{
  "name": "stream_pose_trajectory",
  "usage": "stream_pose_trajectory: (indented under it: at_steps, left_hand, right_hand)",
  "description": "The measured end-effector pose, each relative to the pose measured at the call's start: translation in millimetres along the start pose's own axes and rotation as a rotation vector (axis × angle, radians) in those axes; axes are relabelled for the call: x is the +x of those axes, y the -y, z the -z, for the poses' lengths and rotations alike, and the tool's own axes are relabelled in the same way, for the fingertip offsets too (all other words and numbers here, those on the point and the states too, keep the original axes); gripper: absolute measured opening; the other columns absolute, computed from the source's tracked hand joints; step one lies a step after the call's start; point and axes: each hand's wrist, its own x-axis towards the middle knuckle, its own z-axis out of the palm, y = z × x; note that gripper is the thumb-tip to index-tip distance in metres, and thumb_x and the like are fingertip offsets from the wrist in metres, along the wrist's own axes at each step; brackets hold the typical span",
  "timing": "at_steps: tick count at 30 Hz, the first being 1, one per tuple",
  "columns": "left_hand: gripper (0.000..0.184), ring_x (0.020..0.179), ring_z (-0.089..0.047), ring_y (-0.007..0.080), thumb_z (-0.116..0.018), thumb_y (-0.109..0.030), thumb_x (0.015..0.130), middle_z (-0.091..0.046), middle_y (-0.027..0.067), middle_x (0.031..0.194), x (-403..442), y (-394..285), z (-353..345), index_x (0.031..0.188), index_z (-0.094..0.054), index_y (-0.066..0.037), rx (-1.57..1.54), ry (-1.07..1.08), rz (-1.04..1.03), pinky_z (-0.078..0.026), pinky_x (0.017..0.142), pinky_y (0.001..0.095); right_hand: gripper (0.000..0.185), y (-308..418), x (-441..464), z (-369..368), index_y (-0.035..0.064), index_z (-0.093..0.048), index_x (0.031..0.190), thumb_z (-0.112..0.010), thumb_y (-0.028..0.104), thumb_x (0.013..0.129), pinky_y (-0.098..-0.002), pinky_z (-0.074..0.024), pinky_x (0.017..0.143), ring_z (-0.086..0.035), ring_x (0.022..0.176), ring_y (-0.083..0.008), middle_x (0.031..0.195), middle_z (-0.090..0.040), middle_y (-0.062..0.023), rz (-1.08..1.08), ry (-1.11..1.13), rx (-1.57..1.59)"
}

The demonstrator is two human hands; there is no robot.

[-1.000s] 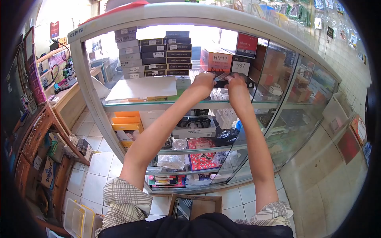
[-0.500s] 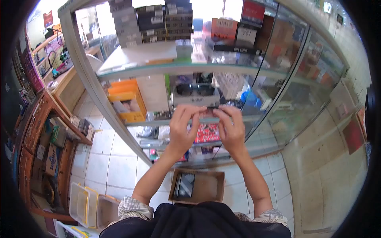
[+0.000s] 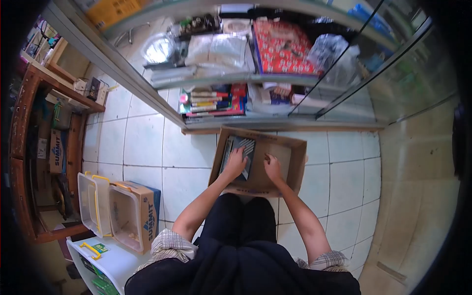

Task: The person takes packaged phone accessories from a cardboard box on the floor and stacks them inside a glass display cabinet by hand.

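Note:
A cardboard carton (image 3: 294, 174) stands uncovered on the floor in front of my knees. Flat dark boxes with pale stripes (image 3: 249, 148) lie along its left side. My left hand (image 3: 236, 163) rests over those boxes, fingers stretched out on top and partly hiding them. Over the bare right part of the carton is my right hand (image 3: 273, 168), its fingers curled in. Whether anything small is inside the curled fingers is hidden from view.
Ahead is a glass display cabinet (image 3: 216, 81) with goods on its shelves, among them a red patterned packet (image 3: 285, 49). Clear plastic bins (image 3: 125, 216) and a white container (image 3: 105, 255) stand at my left. A wooden shelf (image 3: 24, 123) lines the far left.
Both hands have come down from in front of the cabinet's middle shelf into the carton. They held a small dark item between them earlier. My view has tilted downward.

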Motion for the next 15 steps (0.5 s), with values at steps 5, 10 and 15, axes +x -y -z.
stream_pose_trajectory:
  at_steps: [5,10,15]
  left_hand:
    - [0.057,0.105,-0.038,0.0447,-0.056,-0.007,0.074,-0.034,0.0218,0.121,-23.4,30.8,-39.9,0.125,-0.032,0.002,0.211,0.144,0.149,-0.036,0.089,0.0476]
    - [0.063,0.108,-0.035,0.046,-0.056,-0.004,0.071,-0.029,0.0251,0.122,-34.7,41.2,-35.2,0.128,-0.029,0.0,0.264,0.112,0.159,-0.035,0.091,0.0485]
    - [0.065,0.105,-0.035,0.0451,-0.052,-0.002,0.071,-0.029,0.0258,0.121,-37.9,41.9,-35.3,0.131,-0.025,0.0,0.323,0.131,0.138,-0.039,0.087,0.0472]
  right_hand:
    - [0.049,-11.5,-14.9,-54.0,-0.0023,-0.042,0.122,-0.051,0.013,0.076,-0.0397,-0.0387,0.088,-0.047,0.108,-0.0371,0.119,-0.046,-0.0243,-0.485,0.402,0.238]
    - [0.061,2.1,-32.0,-98.7,-0.004,-0.025,0.13,-0.051,0.016,0.079,-0.0385,-0.0312,0.096,-0.038,0.117,-0.0364,0.128,-0.035,-0.0261,-0.375,0.29,0.1]
    - [0.06,-5.7,-32.2,-108.4,-0.0061,-0.025,0.128,-0.052,0.018,0.081,-0.0385,-0.03,0.097,-0.038,0.117,-0.0365,0.128,-0.035,-0.0272,-0.38,0.234,0.276]
